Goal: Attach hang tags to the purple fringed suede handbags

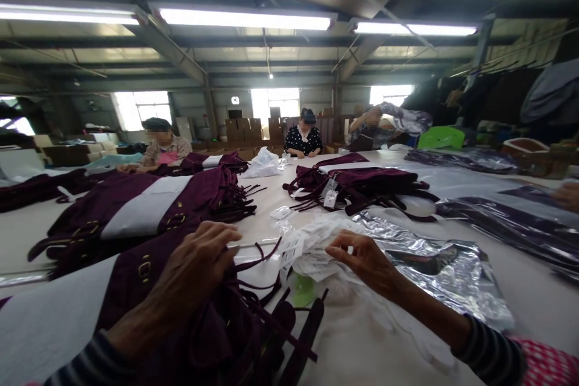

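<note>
My left hand (199,262) is over the near purple bags (131,271), its fingers bent around a thin pale strip or stick that juts out to the right. To the right, my right hand (362,256) hovers at a pile of white printed labels (312,247), thumb and forefinger close together; whether a label is between them is too small to tell. Dark straps hang from the near bags toward the table's middle. A light green object (303,291) lies just below the labels.
Stacked purple bags with a white band (149,205) lie at left, more purple bags (357,175) beyond the labels. Silver plastic packaging (452,271) and wrapped dark items (511,223) are at right. Three people sit or stand across the table; another hand shows at the right edge.
</note>
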Demonstrator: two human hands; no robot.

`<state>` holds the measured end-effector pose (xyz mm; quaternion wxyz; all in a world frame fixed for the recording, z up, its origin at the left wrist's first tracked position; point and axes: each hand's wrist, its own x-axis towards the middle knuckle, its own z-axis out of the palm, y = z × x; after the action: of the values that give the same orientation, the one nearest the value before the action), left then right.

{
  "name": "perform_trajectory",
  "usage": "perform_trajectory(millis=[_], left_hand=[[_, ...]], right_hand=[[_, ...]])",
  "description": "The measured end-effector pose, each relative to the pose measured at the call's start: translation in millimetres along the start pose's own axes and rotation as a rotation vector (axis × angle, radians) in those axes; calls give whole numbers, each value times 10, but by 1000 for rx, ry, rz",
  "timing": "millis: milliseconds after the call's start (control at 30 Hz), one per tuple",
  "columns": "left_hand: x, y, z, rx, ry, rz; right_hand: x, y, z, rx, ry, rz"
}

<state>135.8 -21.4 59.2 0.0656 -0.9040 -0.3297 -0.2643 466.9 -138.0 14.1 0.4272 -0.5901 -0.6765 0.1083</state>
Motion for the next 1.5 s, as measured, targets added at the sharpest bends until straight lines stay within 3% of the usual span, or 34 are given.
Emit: perform_trajectory(millis=[67,133,233,333,400,567,733,867,1000,1167,1267,1367,1500], left_hand=[[260,437,53,-61,-98,135],[493,776,193,-121,-187,173],[756,1021,489,-197,-274,133],[913,1026,729,-210,-321,135],[984,974,794,-224,-335,123],[1123,874,717,-279,-342,74],[1125,940,740,-315,-383,173],[1083,1002,809,-324,-363,185],[1136,986,751,-374,-329,131],[1301,1028,689,-469,-406,148],[1408,1114,690,-487,-449,185],[1495,1175,655,-444,-416,208],[1522,1146,590,-400,-383,199]], right_hand=[[-21,44,8,46,28,11],[-45,75,32,86,54,13],[-92,93,71,123,92,3],[-130,103,76,120,128,-18],[-140,120,60,102,146,-21],[-127,213,43,189,163,57],[-117,270,61,279,162,180],[-125,249,45,288,171,187],[-110,276,35,262,254,158],[-136,334,49,45,209,225],[-204,308,50,-213,117,155],[-262,275,48,-417,74,70],[-291,305,55,-562,106,72]])
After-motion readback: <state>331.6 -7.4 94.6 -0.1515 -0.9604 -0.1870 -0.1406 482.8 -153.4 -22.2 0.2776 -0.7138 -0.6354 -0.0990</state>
